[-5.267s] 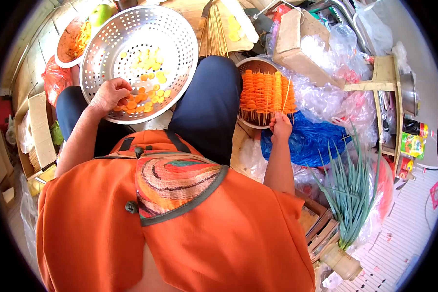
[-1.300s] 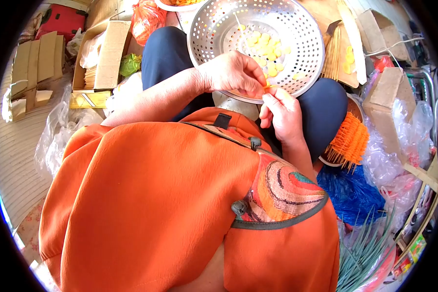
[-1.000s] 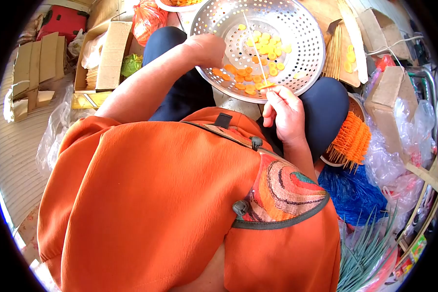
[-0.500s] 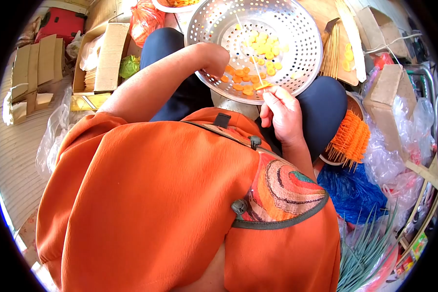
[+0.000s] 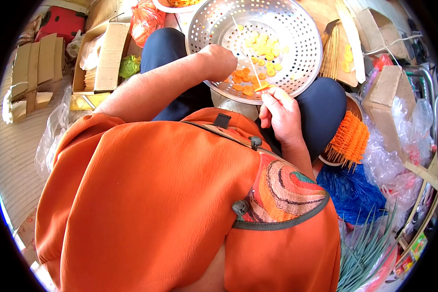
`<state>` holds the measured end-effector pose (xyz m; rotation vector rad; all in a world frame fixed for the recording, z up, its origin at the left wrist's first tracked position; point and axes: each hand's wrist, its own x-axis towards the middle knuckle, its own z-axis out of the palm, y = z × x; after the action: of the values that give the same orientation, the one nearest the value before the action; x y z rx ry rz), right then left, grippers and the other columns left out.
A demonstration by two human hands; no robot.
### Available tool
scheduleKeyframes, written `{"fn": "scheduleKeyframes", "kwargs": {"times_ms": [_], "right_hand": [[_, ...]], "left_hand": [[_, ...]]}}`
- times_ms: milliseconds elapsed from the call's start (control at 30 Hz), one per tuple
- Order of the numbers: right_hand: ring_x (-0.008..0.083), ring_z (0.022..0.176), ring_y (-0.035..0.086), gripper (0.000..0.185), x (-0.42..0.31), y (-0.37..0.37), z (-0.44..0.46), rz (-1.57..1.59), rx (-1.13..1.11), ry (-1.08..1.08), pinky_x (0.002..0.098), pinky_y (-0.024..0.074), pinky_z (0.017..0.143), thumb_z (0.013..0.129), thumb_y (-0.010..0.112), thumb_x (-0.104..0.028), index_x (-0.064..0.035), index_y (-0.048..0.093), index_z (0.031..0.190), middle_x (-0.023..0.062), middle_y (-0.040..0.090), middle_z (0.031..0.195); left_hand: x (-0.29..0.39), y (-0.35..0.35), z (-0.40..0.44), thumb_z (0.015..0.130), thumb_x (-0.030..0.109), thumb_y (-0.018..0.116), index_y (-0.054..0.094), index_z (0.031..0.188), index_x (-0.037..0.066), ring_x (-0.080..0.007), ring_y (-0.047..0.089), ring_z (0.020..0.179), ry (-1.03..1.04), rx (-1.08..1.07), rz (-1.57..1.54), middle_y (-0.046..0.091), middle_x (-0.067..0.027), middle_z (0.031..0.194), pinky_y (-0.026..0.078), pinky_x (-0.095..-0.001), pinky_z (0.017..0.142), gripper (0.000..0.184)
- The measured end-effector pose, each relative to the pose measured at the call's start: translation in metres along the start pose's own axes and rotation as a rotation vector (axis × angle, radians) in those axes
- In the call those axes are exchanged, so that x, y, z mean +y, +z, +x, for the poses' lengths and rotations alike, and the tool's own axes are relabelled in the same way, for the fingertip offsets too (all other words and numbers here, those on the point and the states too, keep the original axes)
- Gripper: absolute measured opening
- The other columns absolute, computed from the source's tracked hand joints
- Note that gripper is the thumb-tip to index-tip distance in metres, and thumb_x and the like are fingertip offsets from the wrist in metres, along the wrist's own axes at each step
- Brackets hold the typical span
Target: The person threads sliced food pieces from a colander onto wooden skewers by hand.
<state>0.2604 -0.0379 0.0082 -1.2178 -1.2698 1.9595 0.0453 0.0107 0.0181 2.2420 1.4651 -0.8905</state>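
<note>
A perforated metal colander [image 5: 301, 44] rests between the knees with several round orange carrot slices [image 5: 264, 47] in it. My right hand [image 5: 282, 113] is at its near rim, pinching a thin wooden skewer [image 5: 239, 33] near its lower end. A carrot slice [image 5: 263, 86] is on the skewer just above the fingertips; the skewer points up and left over the colander. My left hand [image 5: 220, 63] is curled over the colander's near left side, beside the loose slices. Its fingertips are turned down and away, so whatever they hold is hidden.
A bundle of bare skewers [image 5: 331, 53] lies on a wooden board to the right. Filled orange skewers [image 5: 349, 137] stand in a bowl beside the right knee. Cardboard boxes [image 5: 113, 58] are on the left, and a blue plastic bag [image 5: 353, 192] lies at lower right.
My left hand has moved a little to the right over the colander, covering some slices. The skewer's upper end has tilted slightly left; my right hand has stayed nearly in place.
</note>
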Motion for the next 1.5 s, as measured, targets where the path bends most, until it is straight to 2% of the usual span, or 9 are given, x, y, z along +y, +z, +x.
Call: {"fn": "scheduleKeyframes", "kwargs": {"times_ms": [167,267,300,367,500,833,1233,1367,1500], "right_hand": [[0.0061,0.04,0.043,0.017,-0.001,0.001,-0.001,-0.033,-0.006,0.022,0.0174,0.0341,0.039,0.091,0.049,-0.015,-0.0019,0.06,0.095,0.0013,0.052,0.056],[0.0059,0.04,0.044,0.016,-0.003,0.001,-0.001,-0.04,-0.044,0.042,0.0183,0.0348,0.039,0.091,0.051,-0.015,-0.0014,0.06,0.09,0.0014,0.052,0.056],[0.0056,0.04,0.044,0.017,-0.004,0.001,-0.001,-0.03,-0.065,0.066,0.0192,0.0357,0.04,0.091,0.052,-0.015,-0.0011,0.06,0.087,0.0016,0.053,0.056],[0.0056,0.04,0.044,0.016,-0.004,0.002,-0.001,-0.033,-0.06,0.074,0.0191,0.0353,0.04,0.09,0.053,-0.015,-0.0019,0.061,0.086,0.0015,0.053,0.056],[0.0055,0.04,0.044,0.016,-0.005,0.002,-0.002,-0.044,-0.071,0.092,0.0193,0.0352,0.04,0.09,0.053,-0.015,-0.002,0.061,0.087,0.0015,0.053,0.056],[0.0053,0.04,0.044,0.016,-0.008,0.002,-0.004,-0.045,-0.066,0.085,0.0191,0.0349,0.04,0.09,0.053,-0.015,-0.0017,0.061,0.088,0.0015,0.052,0.055],[0.0061,0.04,0.043,0.016,-0.005,-0.001,-0.005,-0.067,-0.089,0.06,0.0198,0.0349,0.04,0.09,0.051,-0.015,-0.0009,0.059,0.088,0.0018,0.052,0.055],[0.006,0.04,0.043,0.016,-0.006,0.0,-0.008,-0.045,-0.082,0.057,0.0197,0.0348,0.04,0.09,0.051,-0.014,-0.0004,0.059,0.09,0.0016,0.052,0.055],[0.0062,0.039,0.042,0.017,-0.003,0.002,-0.006,0.016,-0.029,0.017,0.0196,0.0346,0.04,0.091,0.05,-0.014,0.0003,0.059,0.091,0.0015,0.051,0.055]], "left_hand": [[-0.026,0.017,0.01,0.075,0.014,0.06,0.066,0.091,0.003,-0.0239,0.066,0.074,-0.184,0.326,-0.333,0.066,-0.0133,0.077,0.053,-0.0345,0.066,0.02],[-0.043,0.013,0.008,0.079,0.01,0.054,0.062,0.095,0.003,-0.0113,0.062,0.068,-0.377,0.407,-1.447,0.063,-0.0068,0.076,0.053,-0.0274,0.059,0.019],[-0.046,0.019,0.012,0.079,0.01,0.054,0.062,0.095,0.003,-0.0113,0.062,0.068,-0.378,0.41,-1.447,0.063,-0.0068,0.076,0.053,-0.0274,0.059,0.019],[-0.048,0.02,0.013,0.082,0.006,0.055,0.062,0.095,0.0,-0.0173,0.065,0.068,-0.354,0.562,-2.004,0.065,-0.0111,0.082,0.057,-0.0308,0.061,0.016],[-0.059,0.027,0.017,0.08,0.001,0.055,0.059,0.094,-0.006,-0.0195,0.064,0.071,-0.3,0.58,-2.356,0.063,-0.013,0.082,0.058,-0.0321,0.067,0.016],[-0.064,0.024,0.012,0.08,0.001,0.058,0.059,0.093,-0.006,-0.0197,0.064,0.072,-0.29,0.753,-2.405,0.064,-0.0128,0.084,0.058,-0.031,0.067,0.015],[-0.058,0.025,0.009,0.081,0.006,0.066,0.062,0.091,0.0,-0.0165,0.065,0.072,-0.251,0.885,-2.035,0.065,-0.0099,0.083,0.056,-0.0273,0.067,0.012],[-0.044,0.019,0.0,0.08,0.004,0.064,0.06,0.089,0.002,-0.0163,0.065,0.079,-0.229,0.813,-1.916,0.066,-0.0088,0.091,0.055,-0.0285,0.075,0.01],[-0.008,0.022,-0.009,0.08,0.004,0.064,0.063,0.093,0.0,-0.0154,0.065,0.08,-0.003,0.543,-1.866,0.066,-0.0091,0.089,0.053,-0.0279,0.076,0.014]]}}
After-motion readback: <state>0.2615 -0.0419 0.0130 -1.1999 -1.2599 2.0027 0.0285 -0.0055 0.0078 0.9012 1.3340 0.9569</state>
